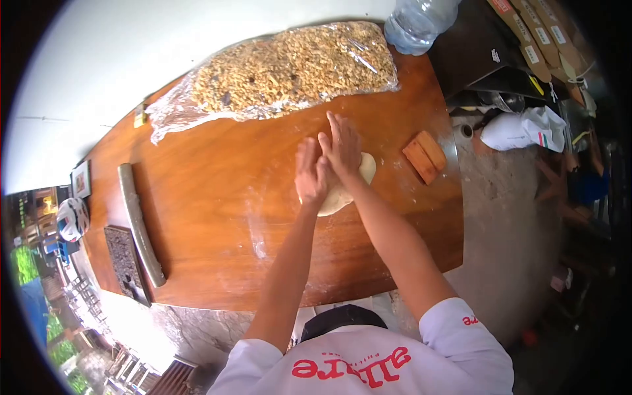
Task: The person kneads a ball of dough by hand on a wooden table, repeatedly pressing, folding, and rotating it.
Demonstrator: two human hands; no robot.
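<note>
A flat, pale piece of dough point(337, 200) lies on the brown wooden table point(197, 217), partly covered by both hands. My left hand point(311, 172) is over its left side, fingers stretched out and slightly blurred. Beside it, my right hand point(342, 148) reaches across the dough with its fingers extended toward the far side. The two hands are close together near the thumbs, and neither grips anything. Whether the palms press on the dough is hard to tell. Light flour smears mark the wood left of the hands.
A plastic-wrapped slab of chopped, nut-like pieces point(296, 69) lies at the back, beside a clear plastic bottle point(416, 26). A wooden block point(424, 158) sits at the right. On the left are a long grey tube point(139, 220) and a dark rectangular tray point(125, 263).
</note>
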